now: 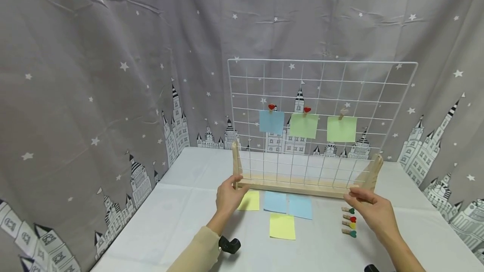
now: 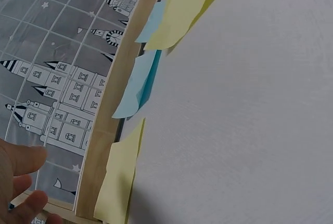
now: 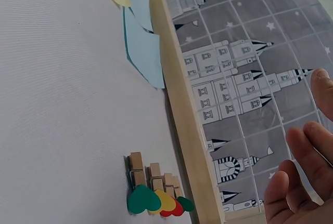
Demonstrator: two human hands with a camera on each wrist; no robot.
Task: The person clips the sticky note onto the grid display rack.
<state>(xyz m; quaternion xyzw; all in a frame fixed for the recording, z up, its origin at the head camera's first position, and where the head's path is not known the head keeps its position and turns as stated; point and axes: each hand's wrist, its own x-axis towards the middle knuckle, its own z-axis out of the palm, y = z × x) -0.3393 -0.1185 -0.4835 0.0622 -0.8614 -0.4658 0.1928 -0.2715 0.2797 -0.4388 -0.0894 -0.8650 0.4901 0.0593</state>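
Observation:
A white wire grid panel stands upright in a wooden base. My left hand is at the base's left end, close to the left wooden upright, its fingers loosely bent and holding nothing. Over by the right end, my right hand hovers with thumb and fingers apart and nothing between them. Heart-topped clothespins pin a blue sticky note and two green sticky notes to the grid. Two of those hearts are red; the third is pale.
On the white table in front of the base lie two blue notes and two yellow notes. Several clothespins with green, red and yellow hearts sit in a column near my right hand. A grey star-and-castle curtain hangs behind.

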